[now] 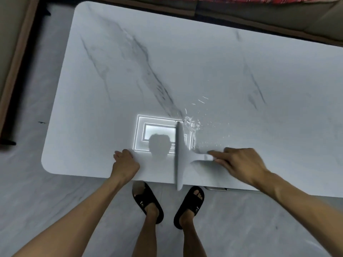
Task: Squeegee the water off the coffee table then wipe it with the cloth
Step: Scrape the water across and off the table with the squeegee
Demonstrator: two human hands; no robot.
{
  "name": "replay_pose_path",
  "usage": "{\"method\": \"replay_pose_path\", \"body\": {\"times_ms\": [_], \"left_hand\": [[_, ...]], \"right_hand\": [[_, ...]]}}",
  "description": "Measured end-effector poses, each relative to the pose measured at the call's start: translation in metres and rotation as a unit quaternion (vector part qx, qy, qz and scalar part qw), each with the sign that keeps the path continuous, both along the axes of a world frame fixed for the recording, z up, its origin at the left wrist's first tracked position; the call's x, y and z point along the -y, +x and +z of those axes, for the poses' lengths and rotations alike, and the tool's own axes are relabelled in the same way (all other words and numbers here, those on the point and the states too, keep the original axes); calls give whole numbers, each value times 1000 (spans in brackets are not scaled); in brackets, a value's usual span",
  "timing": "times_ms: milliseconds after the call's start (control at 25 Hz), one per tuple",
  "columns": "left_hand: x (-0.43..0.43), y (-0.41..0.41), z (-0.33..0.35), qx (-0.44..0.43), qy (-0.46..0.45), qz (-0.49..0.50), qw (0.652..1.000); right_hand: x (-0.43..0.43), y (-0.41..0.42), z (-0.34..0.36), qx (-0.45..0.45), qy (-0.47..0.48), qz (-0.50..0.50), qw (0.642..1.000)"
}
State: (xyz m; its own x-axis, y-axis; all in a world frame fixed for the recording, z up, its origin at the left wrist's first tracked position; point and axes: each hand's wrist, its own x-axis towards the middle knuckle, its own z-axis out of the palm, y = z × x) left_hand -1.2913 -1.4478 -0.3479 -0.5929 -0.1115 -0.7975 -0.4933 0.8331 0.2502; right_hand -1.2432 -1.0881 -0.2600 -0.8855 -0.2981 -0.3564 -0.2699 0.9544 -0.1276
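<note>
Left hand [124,162]: fingers curled, pinching what looks like the pale cloth [146,164], soft, at the coffee table's [111,71] near edge; squeegee [178,154]: judged light, stiff, blade overhanging that edge, water [193,127] just beside; right hand [239,164]: closed round its handle, the proper hold; sandals [148,203]: markings unreadable.

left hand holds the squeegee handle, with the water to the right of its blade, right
Not quite: the head view shows the right hand holding the squeegee handle, not the left. The water does lie to the right of its blade.
</note>
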Motion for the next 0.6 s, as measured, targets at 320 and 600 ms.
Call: {"method": "replay_pose_path", "body": {"times_ms": [320, 600], "left_hand": [[-2, -7, 0, 25, -10, -12, 1000], [-3, -15, 7, 59, -26, -29, 998]], "right_hand": [[73, -24, -38, 58, -30, 137, 988], [-39, -30, 0, 37, 84, 54, 994]]}}
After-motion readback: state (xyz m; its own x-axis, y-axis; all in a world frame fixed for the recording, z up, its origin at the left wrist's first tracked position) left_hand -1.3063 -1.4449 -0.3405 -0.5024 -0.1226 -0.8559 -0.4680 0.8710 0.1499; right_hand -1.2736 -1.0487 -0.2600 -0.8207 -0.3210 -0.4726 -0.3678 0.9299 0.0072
